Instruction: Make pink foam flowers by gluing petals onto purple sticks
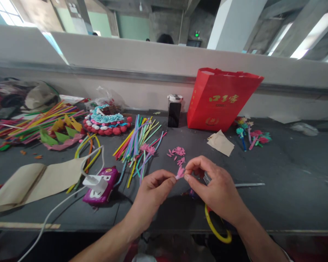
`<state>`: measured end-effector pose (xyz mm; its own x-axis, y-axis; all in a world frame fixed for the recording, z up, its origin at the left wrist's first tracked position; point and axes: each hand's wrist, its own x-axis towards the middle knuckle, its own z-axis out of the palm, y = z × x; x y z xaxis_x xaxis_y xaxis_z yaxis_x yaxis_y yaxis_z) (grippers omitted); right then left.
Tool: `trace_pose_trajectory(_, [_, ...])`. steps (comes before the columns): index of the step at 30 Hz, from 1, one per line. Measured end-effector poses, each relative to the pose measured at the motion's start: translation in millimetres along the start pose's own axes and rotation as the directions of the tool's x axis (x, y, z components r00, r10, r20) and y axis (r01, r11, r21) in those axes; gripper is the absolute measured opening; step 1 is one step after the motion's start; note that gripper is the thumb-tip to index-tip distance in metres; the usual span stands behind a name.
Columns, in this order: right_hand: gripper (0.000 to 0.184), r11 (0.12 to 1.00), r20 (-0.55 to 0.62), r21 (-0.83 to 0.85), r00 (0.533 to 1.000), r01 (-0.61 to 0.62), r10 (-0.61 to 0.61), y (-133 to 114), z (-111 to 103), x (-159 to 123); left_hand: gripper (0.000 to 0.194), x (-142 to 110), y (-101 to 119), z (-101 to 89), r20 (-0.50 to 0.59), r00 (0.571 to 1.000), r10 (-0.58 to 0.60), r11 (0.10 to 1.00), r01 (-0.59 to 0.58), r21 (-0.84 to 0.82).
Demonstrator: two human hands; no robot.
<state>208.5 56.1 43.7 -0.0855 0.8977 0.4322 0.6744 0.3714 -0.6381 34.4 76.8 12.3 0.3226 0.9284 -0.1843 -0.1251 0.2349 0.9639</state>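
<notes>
Between the thumb and index finger of my left hand [155, 191] is a small pink flower [180, 171], pinched at its base with its petals pointing up. My right hand [214, 185] is closed in a pinch at the flower's right edge; whatever lies between those fingertips is hidden. Just beyond the hands, loose pink petals [178, 151] lie scattered on the dark table. Scissors with a yellow handle [217, 227] lie under my right hand, partly covered by it. A thin grey stick [250, 185] sticks out to the right of that hand.
Colourful fuzzy stems [138, 140] and a purple power strip [101, 187] with a white charger are on the left, near an open notebook [62, 173]. Behind stand a bottle [175, 111] and a red bag [221, 100]. Finished flowers [258, 137] lie at right, near brown paper [221, 142].
</notes>
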Motion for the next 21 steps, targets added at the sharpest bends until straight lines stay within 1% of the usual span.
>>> trace_pose_trajectory(13, [0.012, 0.999, -0.004, 0.02, 0.999, -0.042, 0.042, -0.2, 1.5, 0.3, 0.021, 0.5, 0.4, 0.1, 0.005, 1.0, 0.012, 1.0, -0.012, -0.005])
trace_pose_trajectory(18, [0.018, 0.997, -0.048, 0.029, 0.997, -0.067, 0.069, -0.4, -6.5, -0.8, 0.022, 1.7, -1.7, -0.3, 0.017, 1.0, -0.012, 0.993, 0.014, -0.113])
trace_pose_trajectory(21, [0.015, 0.998, -0.079, 0.021, 0.995, -0.065, 0.066, 0.2, -11.4, 0.0, 0.022, 2.6, -1.6, -0.6, 0.006, 0.999, -0.05, 0.982, 0.05, -0.181])
